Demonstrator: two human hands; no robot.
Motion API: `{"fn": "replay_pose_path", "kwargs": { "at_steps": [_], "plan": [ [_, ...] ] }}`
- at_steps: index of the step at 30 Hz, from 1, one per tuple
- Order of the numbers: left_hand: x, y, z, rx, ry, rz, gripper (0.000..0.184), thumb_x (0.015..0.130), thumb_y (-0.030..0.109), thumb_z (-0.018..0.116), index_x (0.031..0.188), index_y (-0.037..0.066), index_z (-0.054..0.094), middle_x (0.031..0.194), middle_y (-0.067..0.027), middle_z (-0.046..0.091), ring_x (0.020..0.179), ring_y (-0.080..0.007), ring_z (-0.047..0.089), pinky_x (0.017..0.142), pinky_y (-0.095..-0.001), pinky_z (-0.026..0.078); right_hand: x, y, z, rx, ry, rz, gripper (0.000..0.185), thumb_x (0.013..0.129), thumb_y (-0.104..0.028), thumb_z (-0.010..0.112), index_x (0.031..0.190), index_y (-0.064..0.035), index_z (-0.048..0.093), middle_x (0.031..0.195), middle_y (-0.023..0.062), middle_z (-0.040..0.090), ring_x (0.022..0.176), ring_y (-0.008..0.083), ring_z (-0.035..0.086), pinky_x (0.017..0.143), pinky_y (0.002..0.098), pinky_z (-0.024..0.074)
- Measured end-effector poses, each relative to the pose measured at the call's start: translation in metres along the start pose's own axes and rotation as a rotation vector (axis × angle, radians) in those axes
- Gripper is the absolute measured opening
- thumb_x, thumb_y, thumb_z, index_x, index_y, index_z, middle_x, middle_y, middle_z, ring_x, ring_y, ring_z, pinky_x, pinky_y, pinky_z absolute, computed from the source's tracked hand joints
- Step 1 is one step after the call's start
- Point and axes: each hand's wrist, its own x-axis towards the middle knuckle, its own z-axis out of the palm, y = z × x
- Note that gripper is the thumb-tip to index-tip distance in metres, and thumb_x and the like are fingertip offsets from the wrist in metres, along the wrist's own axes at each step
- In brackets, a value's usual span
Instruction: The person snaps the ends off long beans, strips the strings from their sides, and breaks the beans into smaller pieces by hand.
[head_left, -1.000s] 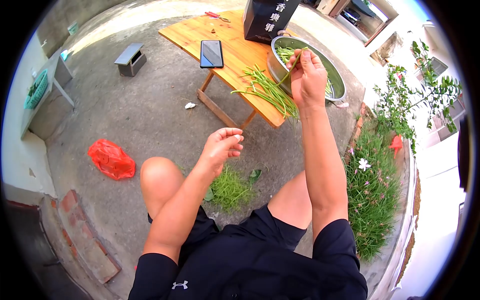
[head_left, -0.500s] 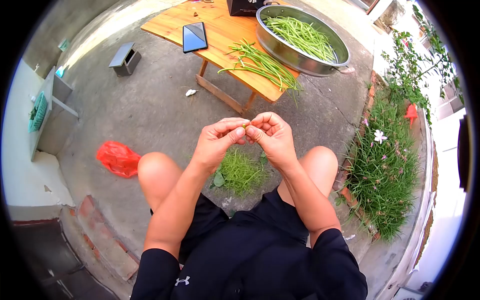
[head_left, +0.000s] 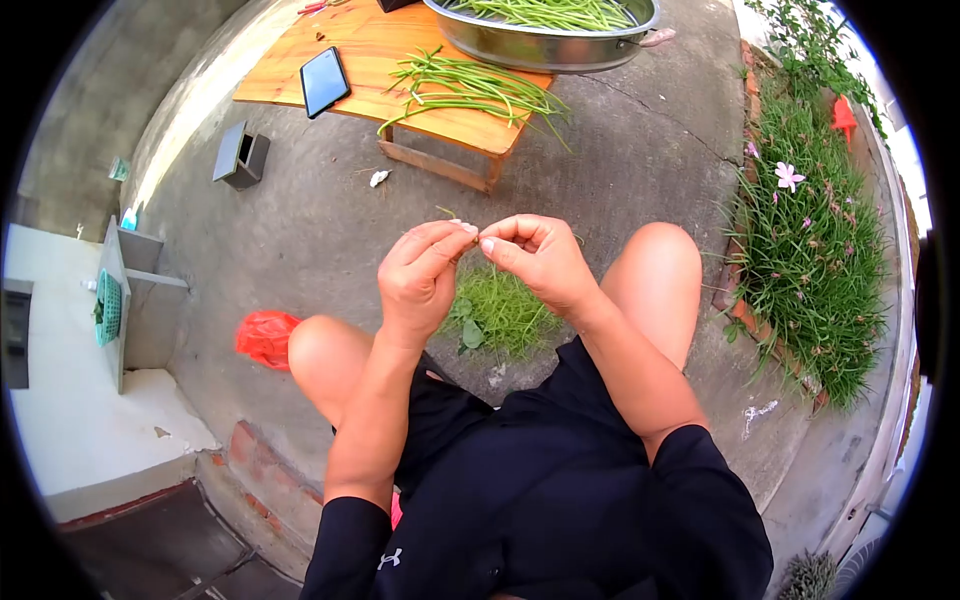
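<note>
While my left hand (head_left: 415, 278) and right hand (head_left: 542, 262) pinched a mostly hidden green stem (head_left: 447, 212) between close-set fingertips, I judged a loosened grip could drop it onto the trimmings (head_left: 515, 312) below.

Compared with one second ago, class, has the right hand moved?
Yes. Judged against the table, the right hand has moved away from it and the pan, and is now beside the left hand.

Dark shorts (head_left: 585, 388) sit nearer the fingers (head_left: 527, 228) than the dark short-sleeved shirt (head_left: 590, 500), which bears a small white logo (head_left: 390, 559).
</note>
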Motion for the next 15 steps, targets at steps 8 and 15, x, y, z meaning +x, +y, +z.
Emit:
{"fn": "replay_pose_path", "kwargs": {
  "at_steps": [8,15],
  "plan": [
    [0.0018,0.0022,0.001,0.112,-0.042,0.158,0.027,0.072,-0.012,0.072,0.094,0.003,0.075,0.094,-0.01,0.073,0.093,-0.0267,0.072,0.082,-0.0353,0.059,-0.0022,-0.001,-0.0045,-0.005,-0.015,0.053,0.013,0.092,-0.008,0.073,0.098,0.0031,0.072,0.087,0.0008,0.07,0.076,0.0036,0.061,0.066,0.0206,0.0499],
    [-0.0005,0.0049,0.0012,0.102,-0.07,0.146,0.024,0.074,-0.012,0.072,0.093,0.002,0.075,0.093,-0.011,0.073,0.091,-0.0265,0.072,0.08,-0.0341,0.059,-0.0036,0.006,0.0008,-0.004,0.025,0.052,0.006,0.089,-0.004,0.071,0.092,0.0006,0.069,0.083,-0.0019,0.067,0.073,0.0031,0.058,0.066,0.021,0.0489]
  ]
}}
